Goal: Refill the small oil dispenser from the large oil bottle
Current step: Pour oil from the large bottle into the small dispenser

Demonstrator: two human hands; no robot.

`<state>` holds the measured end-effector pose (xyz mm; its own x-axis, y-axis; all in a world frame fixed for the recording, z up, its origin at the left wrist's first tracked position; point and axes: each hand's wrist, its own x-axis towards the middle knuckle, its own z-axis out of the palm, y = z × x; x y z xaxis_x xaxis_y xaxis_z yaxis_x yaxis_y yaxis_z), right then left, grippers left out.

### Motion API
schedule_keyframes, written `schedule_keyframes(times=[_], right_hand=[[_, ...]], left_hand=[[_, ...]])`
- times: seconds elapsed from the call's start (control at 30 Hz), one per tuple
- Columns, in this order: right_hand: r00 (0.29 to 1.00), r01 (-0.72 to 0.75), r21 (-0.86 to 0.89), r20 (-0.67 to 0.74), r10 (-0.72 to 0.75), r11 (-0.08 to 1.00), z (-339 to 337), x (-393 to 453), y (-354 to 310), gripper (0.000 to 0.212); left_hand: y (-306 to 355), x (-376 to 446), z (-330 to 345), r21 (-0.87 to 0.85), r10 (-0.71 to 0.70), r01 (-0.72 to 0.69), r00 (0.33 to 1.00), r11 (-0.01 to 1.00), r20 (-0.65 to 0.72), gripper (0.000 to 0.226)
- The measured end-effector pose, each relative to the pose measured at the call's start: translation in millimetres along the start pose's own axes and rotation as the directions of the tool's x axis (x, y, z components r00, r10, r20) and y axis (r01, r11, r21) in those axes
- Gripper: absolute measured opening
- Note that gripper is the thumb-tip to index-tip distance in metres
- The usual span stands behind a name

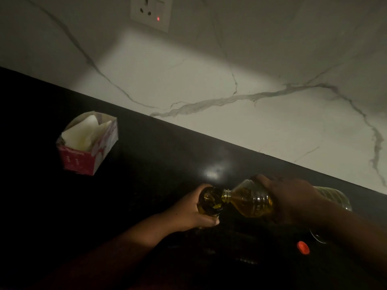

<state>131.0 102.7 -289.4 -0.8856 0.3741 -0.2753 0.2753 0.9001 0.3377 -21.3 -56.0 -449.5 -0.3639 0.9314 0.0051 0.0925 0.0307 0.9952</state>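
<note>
Pouring under way: right hand (293, 197) grips tilted clear plastic oil bottle (253, 203); left hand (194, 212) wrapped round small glass dispenser (210, 200). Next: level bottle before overflow.

A dim room: a black counter (146, 164) meets a white veined marble wall (209, 80) bearing a socket (151, 12) with a red light.

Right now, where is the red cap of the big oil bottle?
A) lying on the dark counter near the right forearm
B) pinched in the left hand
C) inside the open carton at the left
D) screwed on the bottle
A: the red cap lies loose on the counter, while the large oil bottle is tilted, its open neck at the small dispenser.
</note>
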Motion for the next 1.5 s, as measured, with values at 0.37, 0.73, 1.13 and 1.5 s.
schedule_keyframes(times=[0.37, 0.73, 1.13, 1.5], right_hand=[[1.000, 0.016, 0.013, -0.012, -0.016, 1.000, -2.5, -1.7, -0.7, 0.094], [1.000, -0.006, -0.006, -0.003, 0.006, 1.000, -5.2, -3.7, -3.8, 0.096], [1.000, -0.006, -0.016, -0.008, 0.006, 1.000, -2.5, -1.2, -2.0, 0.094], [1.000, 0.011, -0.006, -0.009, -0.011, 1.000, -0.3, -0.5, 1.6, 0.095]], left_hand=[[-2.4, 1.0, -0.2, 0.004, 0.000, 0.000, 1.000, 1.000, -0.015, 0.076], [-1.6, 0.5, -1.6, 0.006, -0.023, 0.023, 1.000, 1.000, 0.003, 0.069], [-3.0, 1.6, -0.3, 0.021, -0.017, 0.018, 1.000, 1.000, -0.008, 0.067], [-6.7, 3.8, -2.5, 0.048, -0.043, 0.042, 0.999, 0.998, 0.019, 0.072]])
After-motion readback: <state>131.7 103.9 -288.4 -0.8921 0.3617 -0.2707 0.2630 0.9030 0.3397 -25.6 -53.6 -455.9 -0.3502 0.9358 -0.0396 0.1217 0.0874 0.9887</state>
